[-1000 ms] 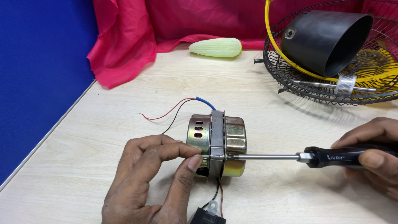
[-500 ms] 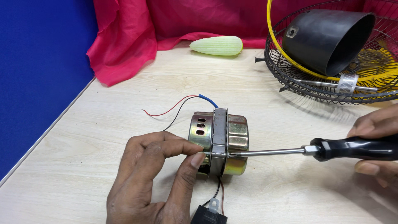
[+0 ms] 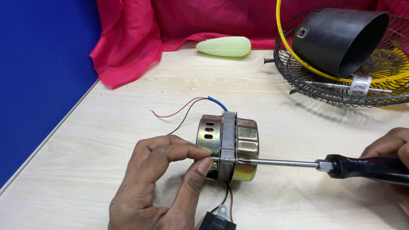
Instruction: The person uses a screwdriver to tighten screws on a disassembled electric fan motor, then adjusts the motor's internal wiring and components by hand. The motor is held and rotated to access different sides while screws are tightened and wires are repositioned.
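The round brass-coloured metal motor housing with a steel band round its middle (image 3: 228, 145) lies on its side near the middle of the pale wooden table (image 3: 128, 123), and the left hand (image 3: 164, 187) steadies it from the near left, thumb and forefinger pinched together on the small fastener end that sticks out of the band on that side. The right hand (image 3: 390, 149) comes in from the right edge, closed round the black handle of a long-shafted screwdriver (image 3: 324, 164) whose tip meets the band on the motor's right face. To do this step well, I judge the shaft should stay in line with the screw, level with the table, with steady push along it so the tip does not slip out, while the left pinch holds the far end from spinning and keeps the housing from rolling. Thin red, black and blue wires (image 3: 187, 108) trail off to the far left, clear of the tool. The screw head itself is too small to make out, the right hand is cut off by the frame, and the small black part (image 3: 219, 221) at the near edge shows only its top. Far right, a black plastic cone-shaped cover (image 3: 341, 38) rests in a wire fan guard with a yellow rim (image 3: 298, 81)
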